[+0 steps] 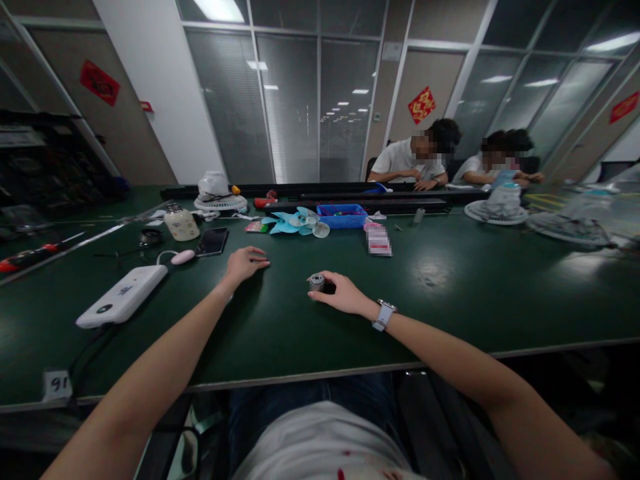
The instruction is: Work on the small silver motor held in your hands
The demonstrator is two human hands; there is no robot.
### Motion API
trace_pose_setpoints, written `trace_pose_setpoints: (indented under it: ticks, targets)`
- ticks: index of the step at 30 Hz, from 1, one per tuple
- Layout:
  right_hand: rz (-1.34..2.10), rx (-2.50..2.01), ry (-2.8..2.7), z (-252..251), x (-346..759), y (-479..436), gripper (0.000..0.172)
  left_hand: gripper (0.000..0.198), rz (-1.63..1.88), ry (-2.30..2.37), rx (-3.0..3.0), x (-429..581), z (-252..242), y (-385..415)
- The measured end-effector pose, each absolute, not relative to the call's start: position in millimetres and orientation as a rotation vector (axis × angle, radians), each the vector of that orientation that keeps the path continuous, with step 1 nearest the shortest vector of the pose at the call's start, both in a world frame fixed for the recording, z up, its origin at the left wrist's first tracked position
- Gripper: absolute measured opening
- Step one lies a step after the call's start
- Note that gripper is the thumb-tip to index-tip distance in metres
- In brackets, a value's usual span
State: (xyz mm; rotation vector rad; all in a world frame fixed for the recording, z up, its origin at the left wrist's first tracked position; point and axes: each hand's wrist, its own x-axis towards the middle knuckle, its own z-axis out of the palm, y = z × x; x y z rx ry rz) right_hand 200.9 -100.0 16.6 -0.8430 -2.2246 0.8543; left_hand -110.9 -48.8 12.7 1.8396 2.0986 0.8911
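Observation:
My right hand (343, 293), with a watch on its wrist, has thumb and fingers around a small grey metal cylinder (317, 283). The cylinder stands upright on the green table, its top face with dark holes turned up. To the left, my left hand (246, 264) rests on the table with fingers stretched out and nothing in them. Beyond the hands lie light-blue fan blades (295, 221) and a blue tray (342, 215) with small parts. A pink-and-white packet (379, 240) lies behind my right hand.
At left are a white power bank-like device (123, 297) with a cable, a phone (213, 241), a cream jar (181, 223) and a red-black screwdriver (35, 257). Fan parts (220, 200) stand behind; black rails (370, 203) cross the table. Two people sit opposite.

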Motion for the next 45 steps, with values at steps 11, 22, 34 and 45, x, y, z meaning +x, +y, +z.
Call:
trace_pose_setpoints:
  ticks: [11, 22, 34, 45]
  targets:
    - [0.78, -0.849, -2.235, 16.6, 200.0, -99.7, 0.033, 0.031, 1.366, 1.327, 2.054, -23.5, 37.7, -90.0]
    - [0.727, -0.873, -2.239, 10.2, 198.2, -95.8, 0.032, 0.032, 1.313, 1.041, 1.992, 4.7, 32.7, -107.9]
    - [0.749, -0.877, -2.24, 11.0, 199.1, -96.4, 0.038, 0.016, 1.278, 1.079, 2.051, 8.5, 36.8, -113.6]
    - [0.773, -0.849, -2.225, 12.3, 198.6, -96.8, 0.033, 0.018, 1.26, 1.116, 2.153, 7.8, 35.4, -116.0]
